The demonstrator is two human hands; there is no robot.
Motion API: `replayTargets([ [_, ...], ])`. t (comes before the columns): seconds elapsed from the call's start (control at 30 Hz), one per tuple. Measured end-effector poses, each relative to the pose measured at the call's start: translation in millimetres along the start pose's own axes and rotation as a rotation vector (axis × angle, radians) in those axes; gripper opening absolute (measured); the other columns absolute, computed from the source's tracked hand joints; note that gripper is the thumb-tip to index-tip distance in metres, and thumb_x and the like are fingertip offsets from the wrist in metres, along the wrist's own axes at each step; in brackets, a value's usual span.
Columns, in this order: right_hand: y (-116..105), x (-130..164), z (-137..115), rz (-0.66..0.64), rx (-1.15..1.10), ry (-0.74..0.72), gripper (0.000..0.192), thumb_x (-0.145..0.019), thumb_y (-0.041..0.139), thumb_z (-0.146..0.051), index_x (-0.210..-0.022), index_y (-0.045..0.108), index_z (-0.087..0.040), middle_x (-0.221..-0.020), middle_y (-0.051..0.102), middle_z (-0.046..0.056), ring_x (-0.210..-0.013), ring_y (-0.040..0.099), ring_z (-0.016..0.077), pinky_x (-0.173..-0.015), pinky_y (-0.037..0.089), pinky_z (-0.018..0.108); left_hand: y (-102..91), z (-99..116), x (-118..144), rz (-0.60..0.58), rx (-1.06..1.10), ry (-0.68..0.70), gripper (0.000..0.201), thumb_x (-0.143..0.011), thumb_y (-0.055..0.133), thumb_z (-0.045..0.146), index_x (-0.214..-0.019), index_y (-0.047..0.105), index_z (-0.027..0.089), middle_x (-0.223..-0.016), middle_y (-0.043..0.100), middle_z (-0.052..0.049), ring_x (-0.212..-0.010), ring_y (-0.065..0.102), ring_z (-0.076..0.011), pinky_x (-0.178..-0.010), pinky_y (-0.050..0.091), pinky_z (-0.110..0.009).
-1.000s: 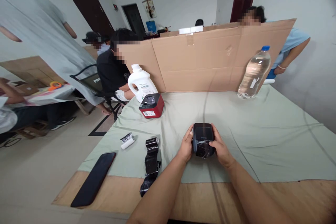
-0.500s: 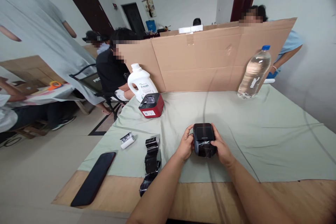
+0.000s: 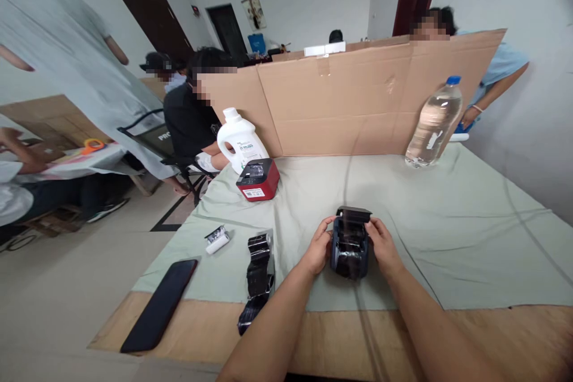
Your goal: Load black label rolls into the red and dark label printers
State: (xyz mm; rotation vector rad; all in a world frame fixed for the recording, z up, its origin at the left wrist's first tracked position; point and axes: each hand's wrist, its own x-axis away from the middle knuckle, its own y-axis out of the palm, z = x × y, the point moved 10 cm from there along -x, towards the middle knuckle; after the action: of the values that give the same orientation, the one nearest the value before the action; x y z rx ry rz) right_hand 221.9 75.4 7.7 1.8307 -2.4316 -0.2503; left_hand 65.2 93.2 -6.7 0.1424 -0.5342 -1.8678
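Black and squat, the little printer [image 3: 350, 243] sat between your two hands on the cloth-covered tabletop [image 3: 447, 233], its lid tipped up on the far side, away from you. Your left hand [image 3: 319, 246] closed its grip on the printer's left flank, and your right hand [image 3: 384, 245] closed on the right flank, both equally near. Its long axis ran straight away from you, so the open mouth faced up between your thumbs.

Small black label printer [image 3: 350, 243]: boxy, dark glossy body, lid raised at its far edge, interior exposed. Stands upright on pale green cloth near table's front edge, gripped on both sides.
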Motion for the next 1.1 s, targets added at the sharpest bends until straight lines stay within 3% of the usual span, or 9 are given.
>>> replayTargets([
  [0.1,-13.1,-4.1,3.3,0.085,0.056,0.027,0.047,-0.072,0.062,-0.063,-0.085,0.063,-0.018,-0.077,0.066,0.002,-0.072,0.059,0.0186,-0.067,0.047,0.03,11.4,-8.8,4.4,-0.08,-0.082,-0.052,0.044,-0.079,0.056,0.037,-0.12,0.048,0.024,-0.072,0.056,0.003,-0.054,0.049,-0.01,-0.054,0.038,-0.021],
  [0.2,-15.8,-5.1,7.2,0.097,0.127,0.034,0.051,-0.071,0.059,-0.068,-0.078,0.062,-0.017,-0.069,0.062,0.001,-0.066,0.054,0.0169,-0.061,0.043,0.028,12.2,-2.3,6.1,-0.057,-0.23,0.036,0.036,-0.085,0.049,0.047,-0.112,0.051,0.023,-0.079,0.058,0.001,-0.062,0.052,-0.0119,-0.06,0.041,-0.024],
  [0.33,-4.5,-3.7,11.3,0.031,0.239,-0.01,0.051,-0.072,0.055,-0.069,-0.063,0.053,-0.019,-0.057,0.049,-0.004,-0.058,0.044,0.0128,-0.055,0.036,0.025,-8.2,37.3,14.4,0.247,-0.576,0.303,0.03,-0.09,0.041,0.045,-0.083,0.053,0.019,-0.078,0.056,-0.001,-0.073,0.052,-0.015,-0.069,0.042,-0.028],
  [0.4,-0.1,-2.8,14.8,0.014,0.316,-0.019,0.052,-0.074,0.053,-0.069,-0.058,0.045,-0.02,-0.054,0.041,-0.006,-0.055,0.039,0.0114,-0.053,0.033,0.024,-8.1,65.0,28.4,0.389,-0.787,0.475,0.025,-0.088,0.044,0.038,-0.074,0.051,0.019,-0.074,0.055,-0.002,-0.075,0.051,-0.0167,-0.072,0.041,-0.03],
  [0.5,2.2,-2.0,16.4,0.017,0.459,-0.032,0.052,-0.077,0.05,-0.067,-0.055,0.039,-0.021,-0.052,0.035,-0.006,-0.054,0.035,0.0109,-0.052,0.029,0.024,21.7,86.8,44.6,0.32,-1.089,0.659,0.018,-0.085,0.051,0.028,-0.069,0.055,0.019,-0.073,0.06,-0.003,-0.083,0.051,-0.0192,-0.079,0.038,-0.034],
  [0.6,3.9,-1.6,11.8,0.017,0.568,-0.065,0.051,-0.08,0.045,-0.065,-0.055,0.038,-0.022,-0.051,0.036,-0.006,-0.054,0.036,0.0114,-0.052,0.029,0.024,49.7,77.1,45.9,0.113,-1.324,0.614,0.012,-0.083,0.054,0.021,-0.079,0.065,0.022,-0.082,0.067,-0.002,-0.091,0.05,-0.021,-0.084,0.033,-0.038],
  [0.7,5.7,-1.7,8.2,0.011,0.643,-0.078,0.051,-0.082,0.04,-0.065,-0.055,0.038,-0.022,-0.05,0.039,-0.005,-0.053,0.038,0.0122,-0.052,0.029,0.024,59.8,60.6,41.1,-0.014,-1.504,0.5,0.017,-0.085,0.054,0.022,-0.092,0.069,0.025,-0.09,0.067,-0.003,-0.095,0.048,-0.0226,-0.085,0.031,-0.041],
  [0.87,9.5,-1.6,6.1,-0.004,0.713,-0.072,0.051,-0.084,0.036,-0.065,-0.056,0.039,-0.022,-0.05,0.042,-0.004,-0.053,0.039,0.013,-0.052,0.028,0.024,58.6,47.0,33.5,-0.093,-1.667,0.374,0.021,-0.086,0.056,0.032,-0.1,0.069,0.025,-0.097,0.062,-0.006,-0.099,0.045,-0.0257,-0.088,0.029,-0.045],
  [1.1,9.5,0.5,3.2,0.011,0.727,-0.086,0.051,-0.084,0.034,-0.065,-0.056,0.036,-0.022,-0.05,0.041,-0.004,-0.053,0.038,0.0129,-0.052,0.028,0.024,55.9,45.5,34.1,-0.09,-1.631,0.308,0.019,-0.082,0.065,0.035,-0.096,0.065,0.023,-0.103,0.064,-0.003,-0.105,0.045,-0.0251,-0.091,0.027,-0.044],
])
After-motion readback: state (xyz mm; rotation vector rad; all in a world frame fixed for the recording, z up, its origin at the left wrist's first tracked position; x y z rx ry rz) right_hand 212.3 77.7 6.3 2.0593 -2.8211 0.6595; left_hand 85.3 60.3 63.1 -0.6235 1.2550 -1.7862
